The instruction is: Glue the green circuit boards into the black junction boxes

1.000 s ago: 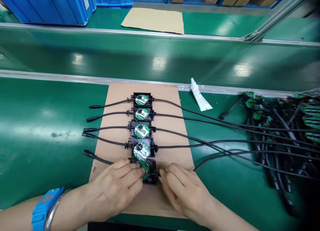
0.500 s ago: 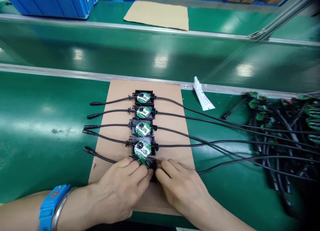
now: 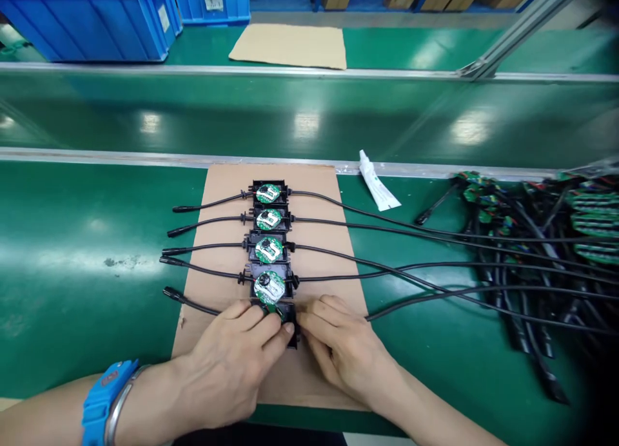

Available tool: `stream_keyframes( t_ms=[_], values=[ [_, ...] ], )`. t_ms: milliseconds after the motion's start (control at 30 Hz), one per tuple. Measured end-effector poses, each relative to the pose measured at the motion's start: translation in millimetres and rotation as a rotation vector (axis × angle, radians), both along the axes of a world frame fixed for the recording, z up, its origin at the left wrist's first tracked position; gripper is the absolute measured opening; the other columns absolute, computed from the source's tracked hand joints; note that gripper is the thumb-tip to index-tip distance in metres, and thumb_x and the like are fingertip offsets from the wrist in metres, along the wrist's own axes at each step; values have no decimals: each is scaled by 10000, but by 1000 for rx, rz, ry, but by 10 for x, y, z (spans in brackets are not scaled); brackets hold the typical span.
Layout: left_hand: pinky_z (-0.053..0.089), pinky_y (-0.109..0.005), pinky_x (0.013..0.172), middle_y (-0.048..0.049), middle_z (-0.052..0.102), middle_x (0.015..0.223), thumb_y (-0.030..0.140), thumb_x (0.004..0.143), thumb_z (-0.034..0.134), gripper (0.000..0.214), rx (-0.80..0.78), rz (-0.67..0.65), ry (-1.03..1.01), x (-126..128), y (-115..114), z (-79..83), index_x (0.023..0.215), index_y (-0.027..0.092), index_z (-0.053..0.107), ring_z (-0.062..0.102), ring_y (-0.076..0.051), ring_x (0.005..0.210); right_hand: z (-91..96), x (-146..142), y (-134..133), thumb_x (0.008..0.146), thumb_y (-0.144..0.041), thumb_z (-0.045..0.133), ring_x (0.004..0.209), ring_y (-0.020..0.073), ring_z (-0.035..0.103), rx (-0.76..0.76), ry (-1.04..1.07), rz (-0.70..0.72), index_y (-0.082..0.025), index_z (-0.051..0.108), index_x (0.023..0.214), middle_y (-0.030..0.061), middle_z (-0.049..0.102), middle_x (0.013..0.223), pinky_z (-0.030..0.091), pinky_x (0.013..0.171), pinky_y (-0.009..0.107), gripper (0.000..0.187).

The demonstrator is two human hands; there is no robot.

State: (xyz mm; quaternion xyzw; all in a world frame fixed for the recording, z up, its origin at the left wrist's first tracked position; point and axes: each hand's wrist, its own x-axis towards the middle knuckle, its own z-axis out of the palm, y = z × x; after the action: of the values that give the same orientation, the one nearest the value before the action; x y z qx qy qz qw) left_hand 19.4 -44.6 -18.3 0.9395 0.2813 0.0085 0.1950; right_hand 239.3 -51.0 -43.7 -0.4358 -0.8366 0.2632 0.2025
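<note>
Nearest me in a column of black plastic housings lies one housing (image 3: 289,317) partly covered by my fingers. My left hand (image 3: 242,349) is closed around its left side, the thumb pressing on it, with the edge of a green circuit board (image 3: 273,309) showing by the fingertips. At the right end of that housing, my right hand (image 3: 338,336) is closed with its fingertips pinched on the black cable (image 3: 411,298), which runs out behind it; the exact grip is hidden. Further up, several housings each carry a round green circuit board (image 3: 269,287) with cables out both sides.
Under the housings lies a cardboard sheet (image 3: 319,375) on the green bench. A white tube (image 3: 378,183) lies right of it. Cables and boards are heaped (image 3: 522,240) at the right. Behind a metal-edged ledge stand blue bins (image 3: 106,24) and another cardboard piece (image 3: 290,45).
My view has tilted and shifted slightly. My right hand has turned a little at the housing's right end, its fingers more visible; my left hand keeps its hold.
</note>
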Motion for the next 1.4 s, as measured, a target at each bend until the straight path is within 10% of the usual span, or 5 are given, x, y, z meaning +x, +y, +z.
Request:
stream_keyframes(
  t_ms=[333,733,1100,1400],
  values=[
    [442,-429,812,-108,573,1057,104,898,442,224,177,363,-193,-396,423,-76,1082,156,558,511,-261,961,26,81,482,888,-125,469,903,219,542,192,-58,-69,-152,566,1044,88,635,969,464,776,384,186],
    [468,-268,574,-22,636,796,249,993,330,245,-50,352,-113,-391,476,24,941,187,562,635,-178,686,474,47,318,928,-117,350,589,158,524,66,-195,58,-188,518,784,25,546,665,390,528,286,232],
    [417,-283,497,-14,604,729,215,956,355,196,-16,319,-9,-302,627,-21,850,193,519,599,-198,607,481,-145,552,912,-208,383,597,192,541,-69,-403,90,-215,524,900,26,562,741,309,532,313,142],
    [455,-290,589,-22,637,785,223,952,379,191,-175,361,-83,-289,668,7,917,189,565,626,-199,692,257,-294,469,794,-153,551,536,193,593,165,-514,140,-97,613,1159,47,649,735,244,443,329,375]
  ],
)
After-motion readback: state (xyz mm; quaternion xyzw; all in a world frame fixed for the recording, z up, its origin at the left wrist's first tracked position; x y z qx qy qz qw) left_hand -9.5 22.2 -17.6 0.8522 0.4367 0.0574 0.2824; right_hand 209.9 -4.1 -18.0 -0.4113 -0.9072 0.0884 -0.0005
